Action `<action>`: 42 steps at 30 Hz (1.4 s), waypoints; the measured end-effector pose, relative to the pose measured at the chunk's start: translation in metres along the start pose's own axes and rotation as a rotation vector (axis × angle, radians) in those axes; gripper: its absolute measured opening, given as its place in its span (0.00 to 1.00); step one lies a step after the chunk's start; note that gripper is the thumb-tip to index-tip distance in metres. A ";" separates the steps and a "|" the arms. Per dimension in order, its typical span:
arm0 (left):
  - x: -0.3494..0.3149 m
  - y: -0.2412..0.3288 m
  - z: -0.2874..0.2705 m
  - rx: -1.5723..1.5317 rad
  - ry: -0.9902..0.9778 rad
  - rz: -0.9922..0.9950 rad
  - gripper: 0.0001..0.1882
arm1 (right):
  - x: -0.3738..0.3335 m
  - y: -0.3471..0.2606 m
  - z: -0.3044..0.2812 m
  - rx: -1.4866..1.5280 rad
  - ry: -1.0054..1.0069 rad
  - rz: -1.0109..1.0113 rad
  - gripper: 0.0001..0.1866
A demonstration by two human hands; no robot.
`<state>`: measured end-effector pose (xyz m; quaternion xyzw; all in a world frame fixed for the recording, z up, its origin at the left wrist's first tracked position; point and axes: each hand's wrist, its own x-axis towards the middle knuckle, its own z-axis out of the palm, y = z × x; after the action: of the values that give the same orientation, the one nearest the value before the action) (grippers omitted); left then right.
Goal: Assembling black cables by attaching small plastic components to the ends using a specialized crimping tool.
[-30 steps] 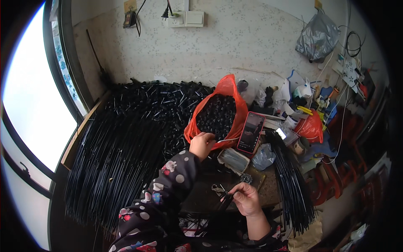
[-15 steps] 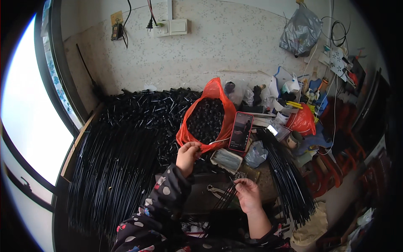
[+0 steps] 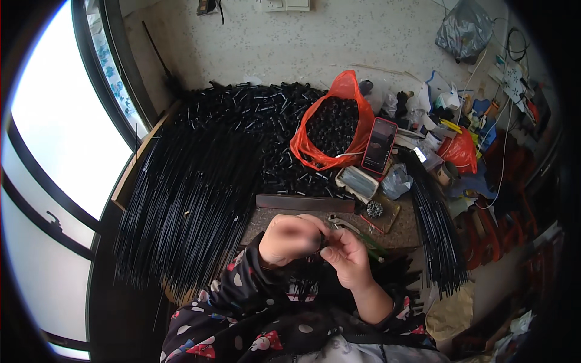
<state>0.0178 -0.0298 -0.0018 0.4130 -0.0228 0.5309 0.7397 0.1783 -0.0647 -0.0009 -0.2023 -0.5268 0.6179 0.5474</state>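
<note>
My left hand (image 3: 293, 239) and my right hand (image 3: 348, 257) meet in front of my chest, above the near side of the table. Both are closed, with fingertips bent toward each other around a small black piece (image 3: 322, 240). Its shape is mostly hidden by my fingers, and part of the left hand is smeared. Beyond them, an orange-red plastic bag (image 3: 307, 130) stands open, full of small black ring-like parts (image 3: 333, 124). Long thin black rods (image 3: 187, 206) lie in a wide bundle to the left, under a heap of short black tubular pieces (image 3: 242, 109).
A red-framed phone (image 3: 380, 145) leans beside the bag. Near it are a box of thin grey pieces (image 3: 360, 181), a clear plastic bag (image 3: 397, 181) and a dark bar (image 3: 305, 203). More black rods (image 3: 437, 236) lie at right, below clutter and a red bag (image 3: 461, 151).
My left hand has left the bag's near edge and come down to my right hand, which has moved slightly up and left. The view has tilted downward and shifted.
</note>
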 end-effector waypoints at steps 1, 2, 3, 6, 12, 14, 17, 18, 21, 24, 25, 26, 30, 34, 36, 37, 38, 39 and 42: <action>-0.004 0.004 0.002 0.028 -0.002 -0.012 0.08 | 0.000 -0.002 0.001 0.004 -0.002 0.007 0.10; -0.008 0.007 0.005 0.027 0.005 -0.011 0.08 | 0.001 -0.005 0.003 0.019 -0.037 0.039 0.10; -0.011 0.011 0.009 0.090 0.028 -0.021 0.08 | 0.001 -0.007 0.005 0.033 -0.071 0.070 0.10; -0.010 0.016 0.005 0.197 -0.012 -0.059 0.09 | -0.002 -0.002 0.000 -0.003 -0.016 0.062 0.11; -0.005 0.026 0.005 0.328 -0.034 -0.096 0.06 | -0.001 -0.002 0.001 0.118 -0.070 0.127 0.11; -0.005 0.027 0.000 0.292 -0.087 -0.092 0.05 | 0.000 -0.003 0.005 0.138 -0.093 0.144 0.12; -0.002 0.022 -0.004 0.200 -0.085 -0.139 0.05 | -0.003 -0.004 0.003 0.075 -0.050 0.111 0.12; -0.001 0.021 -0.004 0.198 -0.087 -0.140 0.05 | -0.004 -0.005 0.000 0.030 -0.039 0.097 0.12; 0.001 0.017 -0.004 0.415 -0.218 0.005 0.06 | 0.001 -0.009 -0.008 0.063 -0.115 0.135 0.15; -0.004 0.005 -0.003 0.393 -0.048 0.055 0.09 | 0.012 -0.012 -0.013 0.106 -0.227 0.196 0.18; -0.004 -0.001 0.000 0.541 0.111 0.136 0.09 | 0.010 -0.007 -0.016 0.039 -0.140 0.155 0.17; -0.005 -0.006 0.002 0.683 0.277 0.217 0.09 | 0.009 -0.004 -0.018 -0.026 -0.054 0.114 0.15; -0.006 -0.006 0.018 1.325 0.181 0.569 0.09 | 0.006 -0.004 -0.011 -0.084 0.138 -0.015 0.14; -0.002 -0.009 0.030 1.268 0.301 0.460 0.08 | 0.006 0.001 -0.005 -0.128 0.194 -0.089 0.13; -0.003 -0.005 0.031 1.256 0.296 0.423 0.08 | 0.005 0.002 -0.006 -0.139 0.192 -0.129 0.13; -0.004 -0.005 0.031 1.244 0.288 0.383 0.08 | 0.005 0.003 -0.006 -0.138 0.190 -0.125 0.13; -0.005 -0.003 0.030 1.245 0.292 0.382 0.08 | 0.006 0.003 -0.005 -0.131 0.182 -0.124 0.13; -0.006 -0.001 0.029 1.243 0.289 0.366 0.08 | 0.007 0.004 -0.005 -0.123 0.175 -0.123 0.13; -0.005 -0.003 0.029 1.212 0.302 0.329 0.07 | 0.006 0.005 -0.002 -0.131 0.192 -0.146 0.13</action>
<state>0.0299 -0.0524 0.0128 0.6693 0.3225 0.6083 0.2792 0.1761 -0.0577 -0.0043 -0.2568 -0.5245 0.5187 0.6244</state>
